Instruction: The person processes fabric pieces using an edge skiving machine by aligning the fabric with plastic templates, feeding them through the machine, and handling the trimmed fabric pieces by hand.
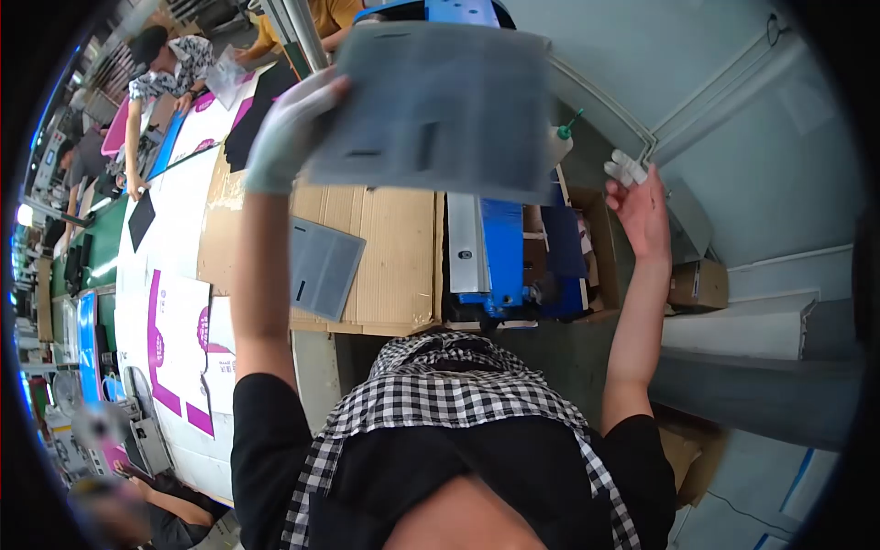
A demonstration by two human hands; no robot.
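Note:
My left hand [286, 128], in a white glove, grips the left edge of a grey, slightly see-through flat sheet [486, 110] with dark slots in it. The sheet is raised in front of me, over the cardboard-covered table and a blue machine [501, 243], and hides part of both. To the right, my right hand [639, 206] is lifted with white covers on some fingertips. Its fingers are loosely bent and apart, with nothing between them. A similar grey slotted sheet [327, 270] lies on the cardboard [394, 257] below my left hand.
A bottle with a green tip [563, 139] stands behind the machine. Cardboard boxes [698, 284] are at the right by the wall. White and purple printed sheets [179, 339] cover the table at left, where other people [174, 69] work. A metal post [295, 32] rises at the back.

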